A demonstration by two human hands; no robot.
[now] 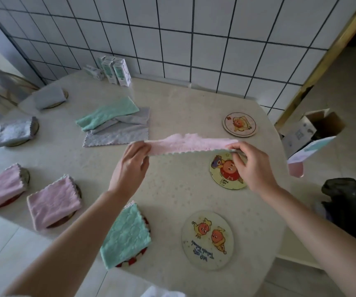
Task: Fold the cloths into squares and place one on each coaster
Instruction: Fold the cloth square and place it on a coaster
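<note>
Right, the tiled wall (194, 39) fills the top of the frame and the pale table (172, 194) spreads across everything below it. Centre frame, the pink cloth (185, 142) is up in the air above the table, stretched into a long narrow band. The left hand (127, 168) pinches its left end and the right hand (254, 166) pinches its right end, fingers curled on the fabric.

Just above and left of that band, a loose mint cloth (108, 113) lies across a loose grey cloth (119, 133).

Down the left side, five folded cloths sit on coasters: a mint square (127, 234) at lower centre, a pink square (52, 204) to its left, another pink one (1, 189) at the left edge, and two grey squares (15, 131) (48, 96) further up.

On the right, three cartoon coasters lie bare: the large one (208, 239) lower down, the middle one (226, 174) partly under the right hand, the small one (239, 124) above.

Upper left of centre, small cartons (117, 69) stand by the wall.
</note>
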